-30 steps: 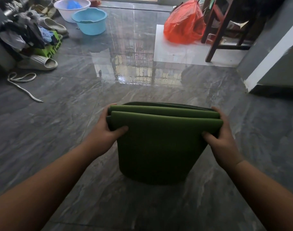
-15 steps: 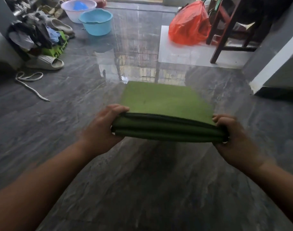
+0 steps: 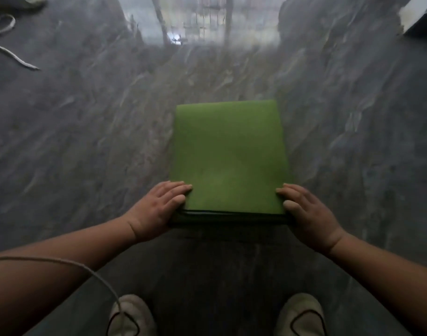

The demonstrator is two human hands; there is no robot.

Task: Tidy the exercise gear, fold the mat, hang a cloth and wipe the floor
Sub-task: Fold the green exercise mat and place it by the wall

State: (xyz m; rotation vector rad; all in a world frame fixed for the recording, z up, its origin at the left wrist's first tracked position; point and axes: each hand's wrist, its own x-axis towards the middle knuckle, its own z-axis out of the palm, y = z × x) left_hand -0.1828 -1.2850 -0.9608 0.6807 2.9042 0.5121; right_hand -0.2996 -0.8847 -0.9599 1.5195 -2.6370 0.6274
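One folded green mat [image 3: 229, 156] flat on floor [image 3: 86, 132], left hand [image 3: 159, 209] and right hand [image 3: 304, 212], fingers spread on its near corners

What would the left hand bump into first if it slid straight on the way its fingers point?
The left hand rests at the near-left corner of the folded green mat, fingers aimed right and slightly away. It would probably just slide across the mat's top; nothing else lies there.

Folded mat [image 3: 229, 156] flat on floor [image 3: 86, 141], centre. Left hand [image 3: 159, 208] on near-left corner, right hand [image 3: 304, 212] on near-right corner. Shoes [image 3: 132, 316] near, below mat. Cord [image 3: 11, 52] far left.
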